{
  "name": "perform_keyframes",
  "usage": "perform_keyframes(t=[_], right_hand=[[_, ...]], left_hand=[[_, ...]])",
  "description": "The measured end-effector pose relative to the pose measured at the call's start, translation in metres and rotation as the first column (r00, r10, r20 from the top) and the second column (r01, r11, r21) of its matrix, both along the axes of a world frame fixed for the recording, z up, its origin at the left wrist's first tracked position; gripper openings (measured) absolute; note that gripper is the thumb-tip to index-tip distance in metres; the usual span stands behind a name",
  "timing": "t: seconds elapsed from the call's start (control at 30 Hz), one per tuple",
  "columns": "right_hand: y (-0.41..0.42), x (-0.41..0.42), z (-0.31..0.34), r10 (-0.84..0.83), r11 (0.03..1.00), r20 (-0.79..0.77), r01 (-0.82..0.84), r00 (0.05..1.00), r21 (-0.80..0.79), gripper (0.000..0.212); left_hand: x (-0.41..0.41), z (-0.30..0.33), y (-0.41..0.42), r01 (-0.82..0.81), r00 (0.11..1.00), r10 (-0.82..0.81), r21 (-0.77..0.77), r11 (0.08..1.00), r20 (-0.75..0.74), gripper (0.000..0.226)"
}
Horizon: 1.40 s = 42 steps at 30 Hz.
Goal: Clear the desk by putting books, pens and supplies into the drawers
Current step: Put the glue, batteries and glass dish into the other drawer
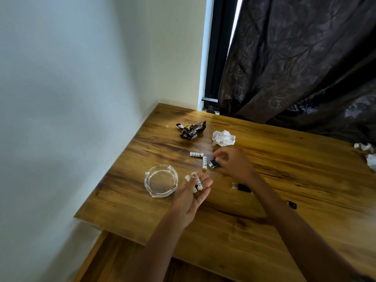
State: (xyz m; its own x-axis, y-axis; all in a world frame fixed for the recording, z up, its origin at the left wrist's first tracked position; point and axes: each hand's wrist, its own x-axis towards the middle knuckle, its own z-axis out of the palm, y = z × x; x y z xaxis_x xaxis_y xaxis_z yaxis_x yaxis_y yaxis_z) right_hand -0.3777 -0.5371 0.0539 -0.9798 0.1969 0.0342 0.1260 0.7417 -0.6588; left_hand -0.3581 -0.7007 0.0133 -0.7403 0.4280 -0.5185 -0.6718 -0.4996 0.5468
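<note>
My left hand [192, 195] is held palm up above the wooden desk [264, 231] and cradles several white batteries [198, 184] in its loosely curled fingers. My right hand [234, 163] reaches over the desk middle and pinches a small dark battery [213, 164] with its fingertips. Two more white batteries lie on the desk just left of that hand, one [196, 154] lying crosswise, one [204, 163] pointing toward me. A black battery [242, 187] lies partly under my right forearm. Another small dark item with an orange end [292, 204] lies to the right of that arm.
A glass ashtray [161, 180] stands left of my left hand. A dark crumpled wrapper [191, 130] and a crumpled white paper [223, 137] lie farther back. More crumpled paper [368, 153] sits at the right edge. A dark curtain [305, 68] hangs behind. An open drawer [114, 259] shows below the desk front.
</note>
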Motion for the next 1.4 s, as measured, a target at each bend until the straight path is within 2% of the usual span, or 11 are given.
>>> perform_keyframes(t=[0.07, 0.17, 0.43, 0.53, 0.6, 0.73, 1.1, 1.2, 1.27, 1.33, 1.4], right_hand=[[0.016, -0.028, -0.005, -0.037, 0.978, 0.012, 0.034, 0.999, 0.207, 0.025], [0.030, -0.053, -0.021, 0.073, 0.891, 0.185, -0.147, 0.980, 0.430, 0.033], [0.035, -0.070, -0.036, 0.137, 0.729, 0.232, -0.257, 0.963, 0.634, 0.022], [0.029, -0.066, -0.027, 0.065, 0.857, 0.092, -0.103, 0.994, 0.504, 0.018], [0.010, -0.058, -0.012, -0.042, 0.983, -0.022, 0.045, 0.999, 0.176, 0.019], [-0.049, -0.027, 0.014, 0.118, 0.962, 0.063, -0.099, 0.991, -0.254, 0.033], [-0.085, -0.008, 0.004, 0.193, 0.969, 0.045, -0.183, 0.980, -0.165, 0.040], [-0.064, -0.021, 0.004, 0.081, 0.992, -0.041, -0.084, 0.996, -0.092, 0.031], [-0.046, -0.038, -0.004, -0.024, 1.000, -0.074, 0.024, 0.997, -0.003, 0.028], [-0.033, -0.053, -0.016, -0.059, 0.995, -0.030, 0.061, 0.998, 0.082, 0.029], [-0.026, -0.064, -0.031, -0.005, 0.979, 0.026, 0.000, 1.000, 0.204, 0.030]], left_hand=[[-0.006, 0.000, -0.010, -0.022, 0.999, 0.021, -0.021, 1.000, -0.033, 0.024], [-0.013, 0.002, -0.024, -0.048, 0.997, 0.045, -0.045, 0.998, -0.057, 0.024], [-0.029, 0.005, -0.044, -0.097, 0.990, 0.083, -0.124, 0.988, -0.112, 0.024], [-0.030, 0.006, -0.047, -0.113, 0.992, 0.108, -0.081, 0.990, -0.072, 0.023], [-0.030, 0.006, -0.045, -0.117, 0.992, 0.114, -0.055, 0.992, -0.050, 0.023], [-0.031, 0.005, -0.036, -0.132, 0.991, 0.132, -0.037, 0.991, -0.006, 0.029], [-0.032, 0.009, -0.046, -0.117, 0.993, 0.117, -0.004, 0.993, 0.022, 0.018], [-0.032, 0.007, -0.054, -0.122, 0.991, 0.112, -0.142, 0.982, -0.079, 0.013], [-0.033, 0.005, -0.060, -0.197, 0.960, 0.102, -0.372, 0.907, -0.260, 0.004], [-0.037, -0.002, -0.068, -0.348, 0.857, -0.080, -0.688, 0.636, -0.509, 0.008], [-0.041, -0.007, -0.077, -0.461, 0.735, -0.330, -0.793, 0.398, -0.593, 0.016]])
